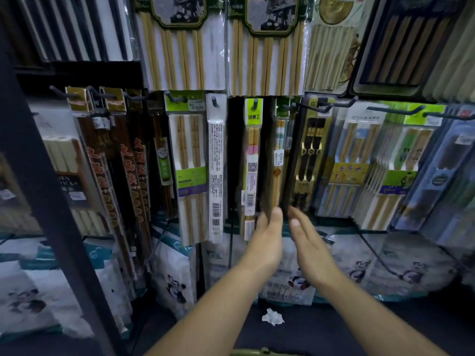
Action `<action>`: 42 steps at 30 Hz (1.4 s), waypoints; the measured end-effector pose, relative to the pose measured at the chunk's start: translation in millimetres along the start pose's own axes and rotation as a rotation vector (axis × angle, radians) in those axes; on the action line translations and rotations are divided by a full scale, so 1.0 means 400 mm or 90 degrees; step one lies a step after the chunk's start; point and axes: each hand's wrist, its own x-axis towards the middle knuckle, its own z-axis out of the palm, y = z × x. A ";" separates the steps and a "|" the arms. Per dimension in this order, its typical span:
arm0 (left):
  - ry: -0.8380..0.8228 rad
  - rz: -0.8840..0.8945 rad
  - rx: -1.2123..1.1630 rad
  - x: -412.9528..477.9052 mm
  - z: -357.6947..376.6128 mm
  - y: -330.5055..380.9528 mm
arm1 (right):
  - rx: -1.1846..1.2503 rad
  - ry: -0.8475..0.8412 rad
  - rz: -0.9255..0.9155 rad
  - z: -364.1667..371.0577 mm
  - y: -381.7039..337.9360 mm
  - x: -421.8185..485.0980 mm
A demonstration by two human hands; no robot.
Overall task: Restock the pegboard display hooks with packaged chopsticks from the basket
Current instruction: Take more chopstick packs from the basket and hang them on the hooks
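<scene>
Left hand (pixel 267 240): fingers pinch the lower end of the chopstick pack (pixel 276 176), thumb on its front.
Right hand (pixel 307 242): fingers straight and released, just beside the pack's lower right edge, holding nothing.
Chopstick pack: hangs upright in the display's middle row, between a barcode-labelled pack (pixel 251 163) and a black-and-gold pack (pixel 309 150).
Hooks (pixel 323 107): dark pegs jut out above that row.
Floor (pixel 321 330): crumpled white paper (pixel 273 316) lies between the forearms.
</scene>
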 end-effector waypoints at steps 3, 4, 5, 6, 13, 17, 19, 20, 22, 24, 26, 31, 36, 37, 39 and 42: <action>-0.038 -0.018 0.062 -0.060 -0.023 -0.127 | -0.029 0.017 0.035 0.029 0.096 -0.092; -0.045 -0.031 0.075 -0.079 -0.038 -0.174 | -0.044 0.016 0.052 0.044 0.130 -0.121; -0.036 -0.051 0.089 -0.097 -0.058 -0.221 | -0.066 0.007 0.073 0.060 0.164 -0.151; -0.007 -0.073 0.103 -0.112 -0.081 -0.269 | -0.091 -0.008 0.094 0.076 0.200 -0.180; 0.180 -0.244 0.406 -0.211 -0.300 -0.603 | -0.265 -0.251 0.208 0.228 0.467 -0.368; 0.264 -0.302 0.526 -0.280 -0.375 -0.743 | -0.362 -0.390 0.291 0.304 0.615 -0.439; 0.253 -0.359 0.483 -0.309 -0.399 -0.808 | -0.398 -0.450 0.310 0.334 0.678 -0.469; 0.235 -0.382 0.454 -0.324 -0.407 -0.837 | -0.422 -0.475 0.319 0.350 0.702 -0.481; 0.208 -0.379 0.411 -0.356 -0.412 -0.887 | -0.439 -0.496 0.329 0.380 0.744 -0.499; 0.217 -0.344 0.402 -0.375 -0.416 -0.919 | -0.445 -0.495 0.316 0.416 0.776 -0.505; 0.235 -0.330 0.385 -0.375 -0.419 -0.938 | -0.489 -0.498 0.273 0.452 0.798 -0.494; 0.252 -0.320 0.355 -0.376 -0.427 -0.963 | -0.586 -0.523 0.230 0.530 0.837 -0.460; 0.267 -0.323 0.346 -0.371 -0.426 -0.973 | -0.670 -0.535 0.217 0.575 0.864 -0.449; 0.266 -0.321 0.347 -0.370 -0.427 -0.973 | -0.675 -0.533 0.203 0.580 0.869 -0.450; 0.259 -0.316 0.351 -0.368 -0.428 -0.973 | -0.670 -0.542 0.176 0.583 0.878 -0.452; 0.255 -0.312 0.354 -0.367 -0.428 -0.968 | -0.640 -0.539 0.153 0.569 0.886 -0.450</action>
